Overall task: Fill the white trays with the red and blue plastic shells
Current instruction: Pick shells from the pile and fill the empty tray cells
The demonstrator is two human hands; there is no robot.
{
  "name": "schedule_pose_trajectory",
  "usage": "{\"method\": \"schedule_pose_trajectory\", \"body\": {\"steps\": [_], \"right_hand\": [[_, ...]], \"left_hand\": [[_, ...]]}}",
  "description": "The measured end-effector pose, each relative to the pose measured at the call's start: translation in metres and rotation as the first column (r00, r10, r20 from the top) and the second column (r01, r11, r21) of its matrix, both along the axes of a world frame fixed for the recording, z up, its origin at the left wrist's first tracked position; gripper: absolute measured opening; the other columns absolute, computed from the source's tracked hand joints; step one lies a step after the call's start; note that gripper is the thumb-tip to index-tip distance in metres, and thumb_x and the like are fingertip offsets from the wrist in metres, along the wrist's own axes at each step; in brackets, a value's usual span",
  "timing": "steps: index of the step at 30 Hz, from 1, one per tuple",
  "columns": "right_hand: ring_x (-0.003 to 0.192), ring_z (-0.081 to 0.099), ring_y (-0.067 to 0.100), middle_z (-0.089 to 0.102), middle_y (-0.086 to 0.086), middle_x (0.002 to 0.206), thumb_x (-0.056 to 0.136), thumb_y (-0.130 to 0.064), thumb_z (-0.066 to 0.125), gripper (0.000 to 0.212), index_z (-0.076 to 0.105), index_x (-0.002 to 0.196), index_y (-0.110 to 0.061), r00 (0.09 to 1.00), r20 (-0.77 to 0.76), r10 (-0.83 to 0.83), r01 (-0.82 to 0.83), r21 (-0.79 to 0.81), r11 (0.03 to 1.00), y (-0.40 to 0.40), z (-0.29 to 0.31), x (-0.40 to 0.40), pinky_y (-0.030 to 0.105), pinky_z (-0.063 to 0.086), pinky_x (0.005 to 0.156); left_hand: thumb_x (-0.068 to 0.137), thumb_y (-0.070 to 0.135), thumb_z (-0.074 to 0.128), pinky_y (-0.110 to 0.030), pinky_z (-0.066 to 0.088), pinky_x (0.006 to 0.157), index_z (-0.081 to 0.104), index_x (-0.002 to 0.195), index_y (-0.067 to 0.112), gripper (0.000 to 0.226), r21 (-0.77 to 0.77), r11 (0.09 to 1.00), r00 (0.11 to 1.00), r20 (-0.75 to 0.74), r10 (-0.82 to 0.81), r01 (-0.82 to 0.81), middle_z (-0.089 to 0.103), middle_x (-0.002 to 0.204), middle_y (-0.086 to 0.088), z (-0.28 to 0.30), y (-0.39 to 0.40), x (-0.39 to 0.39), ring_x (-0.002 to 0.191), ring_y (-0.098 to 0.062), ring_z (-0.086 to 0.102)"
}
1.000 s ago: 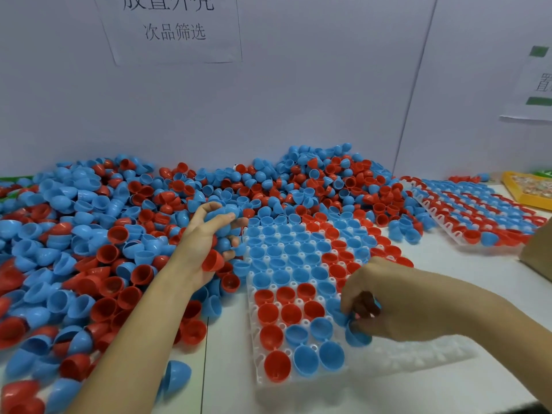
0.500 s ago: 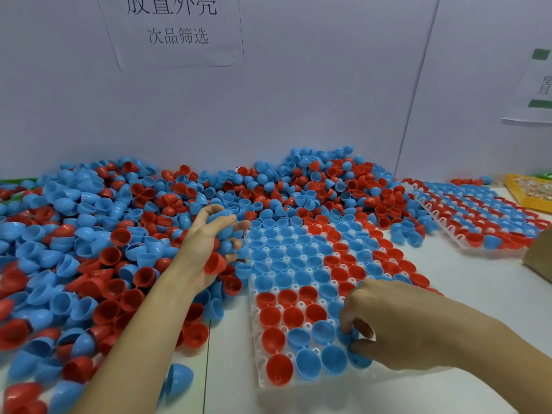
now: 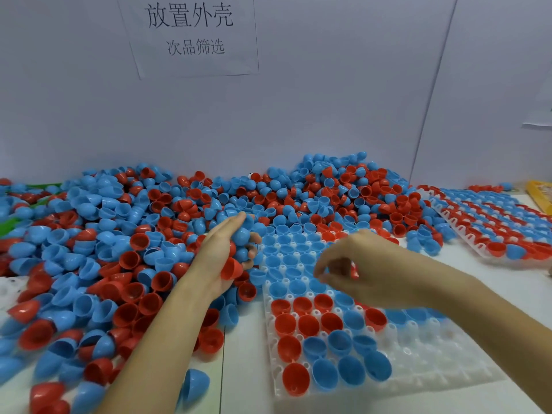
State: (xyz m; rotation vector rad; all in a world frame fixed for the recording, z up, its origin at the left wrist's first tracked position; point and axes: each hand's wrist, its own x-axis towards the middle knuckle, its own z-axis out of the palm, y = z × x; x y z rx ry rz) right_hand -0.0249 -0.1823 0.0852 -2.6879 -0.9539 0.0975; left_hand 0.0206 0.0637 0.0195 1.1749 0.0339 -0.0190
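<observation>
Head view looks down on the near white tray [image 3: 424, 366], which lies flat on the table [image 3: 245, 354] just right of the loose pile of shells [image 3: 104, 249]. Its left and far pockets hold red and blue shells, open side up, while the near-right pockets are bare. The right hand [image 3: 367, 264] hovers over the middle of this tray with thumb and fingers drawn together; a sliver of red shows by the fingertips, but motion blur hides whether it pinches a shell or only passes over one. The left hand [image 3: 227, 258] rests on the edge of the pile beside the tray, palm turned inward, fingers loosely curled round a clutch of blue shells and one red shell [image 3: 231, 268]. I judge the risks from here to be small but real — a shell dropped rim-down or tilted would not seat in its pocket, and the right forearm, low over the filled near rows, could knock seated shells loose or shift the light tray. The overfull left hand might also spill into the pile. A second white tray [image 3: 466, 231] at far right looks full of red and blue shells in rows, with a yellow object [image 3: 540, 195] beyond it.
</observation>
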Motion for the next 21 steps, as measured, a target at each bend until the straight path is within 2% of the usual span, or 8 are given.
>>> {"method": "schedule_pose_trajectory", "body": {"steps": [3, 5, 8, 10, 13, 16, 18, 21], "right_hand": [[0.075, 0.065, 0.003, 0.066, -0.013, 0.086, 0.096, -0.027, 0.063, 0.017, 0.069, 0.112, -0.025, 0.995, 0.100, -0.012, -0.005, 0.173, 0.985, 0.027, 0.002, 0.026, 0.020, 0.056, 0.069], [0.081, 0.062, 0.004, 0.062, -0.011, 0.094, 0.095, -0.025, 0.065, 0.022, 0.065, 0.117, -0.027, 0.983, 0.184, -0.009, -0.038, 0.249, 0.968, 0.046, 0.000, 0.039, 0.021, 0.053, 0.075], [0.098, 0.056, 0.010, 0.056, -0.006, 0.113, 0.093, -0.025, 0.069, 0.035, 0.058, 0.125, -0.033, 0.961, 0.276, 0.031, -0.102, 0.244, 0.964, 0.068, -0.004, 0.052, 0.026, 0.049, 0.087], [0.102, 0.057, 0.013, 0.056, -0.004, 0.117, 0.092, -0.022, 0.070, 0.039, 0.056, 0.127, -0.033, 0.956, 0.290, 0.053, -0.118, 0.210, 0.971, 0.077, -0.008, 0.058, 0.031, 0.052, 0.089], [0.093, 0.061, 0.012, 0.064, -0.001, 0.108, 0.093, -0.012, 0.067, 0.034, 0.058, 0.123, -0.026, 0.958, 0.281, 0.060, -0.121, 0.207, 0.971, 0.084, -0.010, 0.064, 0.034, 0.056, 0.084], [0.080, 0.065, 0.011, 0.070, 0.002, 0.095, 0.095, -0.006, 0.063, 0.029, 0.059, 0.120, -0.019, 0.960, 0.276, 0.054, -0.120, 0.228, 0.966, 0.082, -0.012, 0.069, 0.021, 0.054, 0.073], [0.069, 0.064, 0.007, 0.070, -0.001, 0.084, 0.096, -0.004, 0.061, 0.024, 0.061, 0.116, -0.018, 0.970, 0.241, 0.008, -0.084, 0.306, 0.948, 0.077, -0.015, 0.071, 0.014, 0.051, 0.063], [0.066, 0.063, 0.002, 0.066, -0.010, 0.082, 0.095, -0.005, 0.063, 0.021, 0.064, 0.111, -0.019, 0.982, 0.176, -0.062, -0.014, 0.400, 0.916, 0.070, -0.020, 0.075, 0.012, 0.049, 0.061]], "left_hand": [[0.096, 0.041, 0.060, -0.020, 0.039, 0.040, 0.062, 0.116, 0.013, 0.034, 0.006, 1.000, 1.000, 0.010, -0.026, 0.026, 0.066, 0.069, -0.004, 0.000, 0.000, 0.000, 0.048, -0.012, 0.053], [0.095, 0.042, 0.062, -0.020, 0.039, 0.039, 0.065, 0.112, 0.014, 0.032, 0.010, 0.999, 0.999, 0.006, -0.044, 0.044, 0.066, 0.069, -0.005, 0.000, 0.001, 0.000, 0.048, -0.012, 0.054], [0.087, 0.046, 0.065, -0.022, 0.038, 0.038, 0.070, 0.110, 0.012, 0.041, 0.018, 0.997, 0.997, 0.001, -0.073, 0.073, 0.064, 0.069, -0.006, 0.000, 0.002, 0.000, 0.049, -0.013, 0.053], [0.084, 0.048, 0.066, -0.023, 0.038, 0.037, 0.070, 0.110, 0.010, 0.046, 0.022, 0.997, 0.997, 0.003, -0.073, 0.073, 0.063, 0.069, -0.007, 0.000, 0.003, 0.000, 0.048, -0.013, 0.052], [0.094, 0.043, 0.063, -0.023, 0.037, 0.038, 0.072, 0.103, 0.013, 0.033, 0.030, 0.995, 0.996, -0.001, -0.090, 0.090, 0.061, 0.067, -0.006, 0.000, 0.005, 0.000, 0.047, -0.013, 0.051], [0.096, 0.040, 0.061, -0.022, 0.036, 0.037, 0.074, 0.084, 0.019, 0.028, 0.016, 0.994, 0.994, 0.006, -0.105, 0.105, 0.061, 0.067, -0.006, 0.001, 0.005, -0.001, 0.047, -0.013, 0.051], [0.099, 0.038, 0.058, -0.021, 0.035, 0.037, 0.069, 0.086, 0.016, 0.028, 0.007, 0.995, 0.995, 0.005, -0.098, 0.098, 0.062, 0.067, -0.006, 0.002, 0.005, -0.001, 0.046, -0.013, 0.050], [0.099, 0.032, 0.060, -0.020, 0.034, 0.038, 0.059, 0.092, 0.013, 0.021, 0.054, 0.994, 0.995, 0.010, -0.094, 0.094, 0.062, 0.067, -0.004, 0.002, 0.004, -0.001, 0.046, -0.013, 0.050]]}}
